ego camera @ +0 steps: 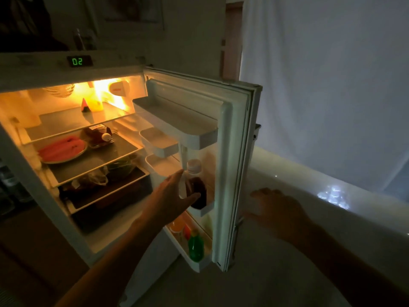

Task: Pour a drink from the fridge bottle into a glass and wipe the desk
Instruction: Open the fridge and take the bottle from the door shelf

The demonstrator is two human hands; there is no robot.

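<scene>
at the open fridge door (234,165), left hand (174,196) spread beside bottle (195,185)

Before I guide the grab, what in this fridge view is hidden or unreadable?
- Dark-drink bottle, head view: lower body hidden by the left hand and the door shelf rim; label unreadable.
- Right hand: in shadow behind the fridge door; contact unclear.
- Glass and desk: not in frame.
- Bottom drawer contents: too dark.
</scene>
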